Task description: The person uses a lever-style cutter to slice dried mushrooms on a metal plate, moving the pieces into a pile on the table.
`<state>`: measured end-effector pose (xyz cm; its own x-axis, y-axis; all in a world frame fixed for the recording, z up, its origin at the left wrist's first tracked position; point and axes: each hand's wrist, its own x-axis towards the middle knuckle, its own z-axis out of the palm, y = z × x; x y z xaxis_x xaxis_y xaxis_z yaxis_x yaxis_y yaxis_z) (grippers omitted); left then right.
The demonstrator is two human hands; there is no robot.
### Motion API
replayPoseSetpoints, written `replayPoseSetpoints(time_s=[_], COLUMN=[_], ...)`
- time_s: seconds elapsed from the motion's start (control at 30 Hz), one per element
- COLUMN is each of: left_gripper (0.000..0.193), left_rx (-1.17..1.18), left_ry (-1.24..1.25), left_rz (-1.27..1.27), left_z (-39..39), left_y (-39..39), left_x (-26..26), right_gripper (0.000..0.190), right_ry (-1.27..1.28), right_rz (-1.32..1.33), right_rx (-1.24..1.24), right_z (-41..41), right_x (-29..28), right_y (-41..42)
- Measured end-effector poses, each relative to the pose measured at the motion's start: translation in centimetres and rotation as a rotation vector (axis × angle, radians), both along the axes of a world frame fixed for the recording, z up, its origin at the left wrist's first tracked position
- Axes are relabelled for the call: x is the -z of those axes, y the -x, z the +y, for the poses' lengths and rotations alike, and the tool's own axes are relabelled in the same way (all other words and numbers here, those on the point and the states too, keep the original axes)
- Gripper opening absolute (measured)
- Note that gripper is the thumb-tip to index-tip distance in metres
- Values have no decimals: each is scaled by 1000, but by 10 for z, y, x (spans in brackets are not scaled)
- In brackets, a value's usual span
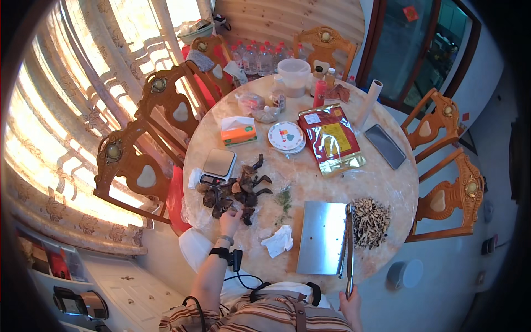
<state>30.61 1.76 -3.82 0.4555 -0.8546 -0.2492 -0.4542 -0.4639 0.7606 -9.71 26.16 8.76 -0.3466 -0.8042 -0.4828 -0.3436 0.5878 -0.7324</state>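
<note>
My left hand [230, 221] reaches to the near edge of a heap of dark dried mushrooms [226, 193], some with long curved stems. Its fingertips touch the pieces; whether they grip one cannot be made out. Around its metal handle, my right hand [351, 305] is closed on a long knife [349, 245], which points away from me along the right edge of a stainless steel board [321, 238]. Right of the blade lies a pile of small chopped pieces [370, 223], pale and dark. A crumpled white tissue [278, 241] and green crumbs [284, 204] lie between heap and board.
On the round table [286, 265] stand a kitchen scale [220, 162], an orange tissue pack [238, 133], stacked plates [286, 136], a red and gold bag [332, 139], a phone [385, 146], a plastic-wrap roll [369, 103], and a plastic tub [293, 76]. Carved wooden chairs [132, 170] surround it.
</note>
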Motion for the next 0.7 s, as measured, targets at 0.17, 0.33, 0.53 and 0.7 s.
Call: replayPoseSetpoints(time_s=[0.17, 0.33, 0.53, 0.7], left_gripper=[24, 19, 28, 34], left_rx=[15, -130, 232, 573], left_ry=[208, -172, -89, -107], left_rz=[-242, 1257, 1680, 1651], left_z=[-9, -2, 22, 35], left_y=[22, 26, 57, 97], left_x=[-1, -43, -110, -142], right_gripper=[27, 31, 46, 35], right_ry=[-27, -124, 420, -4], right_rz=[51, 172, 392, -807], right_rx=[-67, -133, -285, -162], right_z=[-3, -12, -72, -129], right_x=[-11, -21, -36, -51], right_y=[-1, 0, -28, -76])
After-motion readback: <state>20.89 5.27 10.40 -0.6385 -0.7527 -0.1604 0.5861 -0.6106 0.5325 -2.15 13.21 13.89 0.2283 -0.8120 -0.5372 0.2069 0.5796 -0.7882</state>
